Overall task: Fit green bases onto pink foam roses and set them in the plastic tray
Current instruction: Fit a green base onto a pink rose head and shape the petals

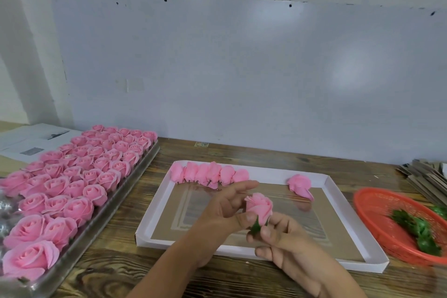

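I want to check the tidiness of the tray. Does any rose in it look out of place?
Yes. One rose lies alone near the far right corner of the tray, tipped on its side, apart from the neat row of roses along the far edge. Nothing looks damaged.

Small craft-assembly workshop. Indicators: a wooden workbench (125, 271), a bulk tray of pink foam roses (72, 176), a red basket (377, 220) of green bases (418, 232), and a bare wall panel (242, 68).
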